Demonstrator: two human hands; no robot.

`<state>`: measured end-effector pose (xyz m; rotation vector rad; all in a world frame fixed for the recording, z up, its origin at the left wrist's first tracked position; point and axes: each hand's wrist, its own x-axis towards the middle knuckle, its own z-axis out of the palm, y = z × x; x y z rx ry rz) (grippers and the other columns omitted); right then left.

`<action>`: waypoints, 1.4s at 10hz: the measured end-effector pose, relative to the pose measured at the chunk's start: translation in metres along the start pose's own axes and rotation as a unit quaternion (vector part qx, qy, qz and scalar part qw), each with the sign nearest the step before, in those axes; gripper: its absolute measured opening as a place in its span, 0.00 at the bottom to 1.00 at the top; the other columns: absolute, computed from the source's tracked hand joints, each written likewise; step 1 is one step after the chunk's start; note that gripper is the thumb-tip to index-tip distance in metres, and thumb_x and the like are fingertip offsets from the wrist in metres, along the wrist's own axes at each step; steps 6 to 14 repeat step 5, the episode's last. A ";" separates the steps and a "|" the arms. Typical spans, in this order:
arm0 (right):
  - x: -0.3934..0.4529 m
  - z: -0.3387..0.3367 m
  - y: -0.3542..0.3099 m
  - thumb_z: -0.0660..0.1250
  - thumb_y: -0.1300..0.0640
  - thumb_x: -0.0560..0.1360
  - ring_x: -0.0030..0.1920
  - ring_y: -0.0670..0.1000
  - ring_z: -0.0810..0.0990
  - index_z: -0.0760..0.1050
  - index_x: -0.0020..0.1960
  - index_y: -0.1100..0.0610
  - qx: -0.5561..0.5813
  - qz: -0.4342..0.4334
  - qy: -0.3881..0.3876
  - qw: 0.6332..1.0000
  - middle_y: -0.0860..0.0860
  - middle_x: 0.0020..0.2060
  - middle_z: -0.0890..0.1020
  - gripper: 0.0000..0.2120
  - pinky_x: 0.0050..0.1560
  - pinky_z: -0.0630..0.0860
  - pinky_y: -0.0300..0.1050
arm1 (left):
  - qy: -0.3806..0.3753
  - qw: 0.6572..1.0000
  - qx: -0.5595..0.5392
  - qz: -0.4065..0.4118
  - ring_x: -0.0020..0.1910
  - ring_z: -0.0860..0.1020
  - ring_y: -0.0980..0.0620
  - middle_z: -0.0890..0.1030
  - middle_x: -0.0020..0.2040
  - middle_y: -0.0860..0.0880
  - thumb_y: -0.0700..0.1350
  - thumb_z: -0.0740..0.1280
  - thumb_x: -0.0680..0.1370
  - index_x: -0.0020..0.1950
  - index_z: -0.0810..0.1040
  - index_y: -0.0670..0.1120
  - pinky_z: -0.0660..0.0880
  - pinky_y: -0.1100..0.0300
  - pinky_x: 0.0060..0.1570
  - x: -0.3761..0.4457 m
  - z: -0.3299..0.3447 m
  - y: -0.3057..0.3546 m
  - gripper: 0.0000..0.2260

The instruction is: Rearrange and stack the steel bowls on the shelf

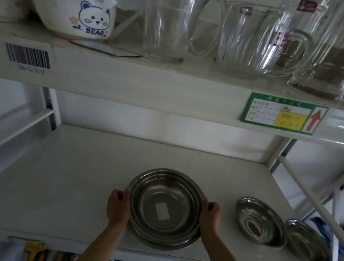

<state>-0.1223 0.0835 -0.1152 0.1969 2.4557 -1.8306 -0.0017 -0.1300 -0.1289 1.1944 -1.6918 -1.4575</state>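
Left hand (117,209) and right hand (210,218) clasp stacked steel bowls (165,208).

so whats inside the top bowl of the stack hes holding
Only a white rectangular label on the floor of the top bowl; otherwise empty. The bowls nested beneath show just their rims, so their insides are hidden.

Looks like a housewares stockroom or shop aisle: white metal shelving (130,78) with a barcode sticker (28,56) and a green price/stock tag with red arrow (284,114) on the edge, branded glass pitchers (168,20), a bear-print ceramic bowl (73,9), loose steel bowls (260,222) below.
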 end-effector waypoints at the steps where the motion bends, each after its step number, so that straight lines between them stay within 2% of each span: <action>1: 0.001 0.000 0.001 0.61 0.49 0.80 0.38 0.54 0.73 0.71 0.44 0.59 -0.009 0.001 0.002 1.000 0.54 0.34 0.74 0.14 0.37 0.69 0.46 | 0.006 1.000 0.008 0.009 0.38 0.77 0.42 0.79 0.38 0.40 0.49 0.64 0.78 0.44 0.76 0.35 0.72 0.52 0.42 0.000 0.000 0.001 0.16; 2: 0.004 -0.001 0.000 0.60 0.48 0.80 0.38 0.54 0.73 0.72 0.45 0.61 -0.049 -0.001 0.001 0.999 0.54 0.35 0.75 0.16 0.38 0.69 0.46 | 0.003 1.000 0.027 0.016 0.38 0.77 0.43 0.78 0.37 0.41 0.49 0.64 0.79 0.43 0.76 0.35 0.71 0.52 0.41 0.003 0.000 0.001 0.16; 3: 0.002 -0.007 -0.006 0.58 0.46 0.81 0.37 0.51 0.74 0.72 0.50 0.58 -0.100 -0.002 -0.012 0.995 0.53 0.38 0.77 0.15 0.34 0.66 0.43 | -0.008 0.998 0.067 0.012 0.40 0.77 0.44 0.79 0.40 0.42 0.49 0.63 0.79 0.46 0.76 0.37 0.71 0.54 0.42 0.007 -0.002 0.004 0.14; 4: 0.004 -0.014 -0.007 0.58 0.44 0.80 0.41 0.53 0.76 0.72 0.50 0.55 -0.150 -0.024 0.001 0.988 0.54 0.42 0.79 0.14 0.37 0.67 0.44 | 0.021 0.996 0.082 0.041 0.41 0.79 0.42 0.81 0.41 0.41 0.48 0.63 0.78 0.44 0.78 0.37 0.73 0.52 0.44 0.017 -0.001 0.007 0.13; 5: 0.012 -0.019 -0.011 0.60 0.47 0.79 0.44 0.55 0.77 0.74 0.48 0.55 -0.166 -0.064 0.063 0.982 0.54 0.45 0.79 0.12 0.42 0.69 0.45 | 0.057 0.988 0.090 0.110 0.46 0.81 0.39 0.82 0.44 0.37 0.43 0.65 0.76 0.43 0.79 0.39 0.77 0.49 0.48 0.020 0.004 0.022 0.08; 14: 0.012 -0.019 -0.011 0.60 0.47 0.79 0.44 0.55 0.77 0.74 0.48 0.55 -0.166 -0.064 0.063 0.982 0.54 0.45 0.79 0.12 0.42 0.69 0.45 | 0.057 0.988 0.090 0.110 0.46 0.81 0.39 0.82 0.44 0.37 0.43 0.65 0.76 0.43 0.79 0.39 0.77 0.49 0.48 0.020 0.004 0.022 0.08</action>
